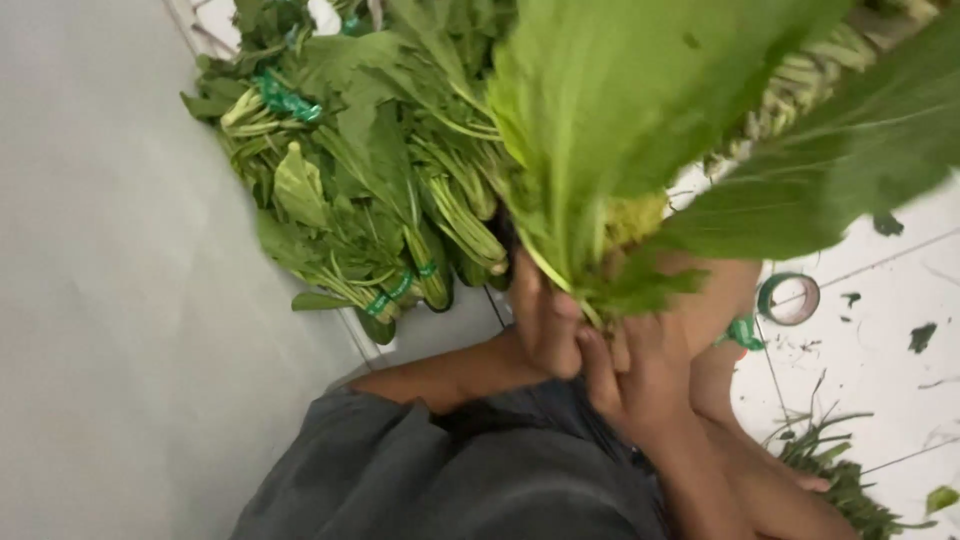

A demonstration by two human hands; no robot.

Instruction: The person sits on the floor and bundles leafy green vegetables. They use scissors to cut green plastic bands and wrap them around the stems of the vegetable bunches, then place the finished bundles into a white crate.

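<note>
Both my hands hold one bunch of leafy greens raised close to the camera, its broad leaves filling the upper middle and right. My left hand grips the stems from the left side. Just below and right of it, my right hand wraps around the base of the same bunch. The stem ends are hidden inside my fingers. A short piece of green tape shows just right of my hands.
A pile of tied greens, bound with green tape, lies against the grey wall at upper left. More stems lie at upper right. A green tape roll and leaf scraps sit on the white tiled floor.
</note>
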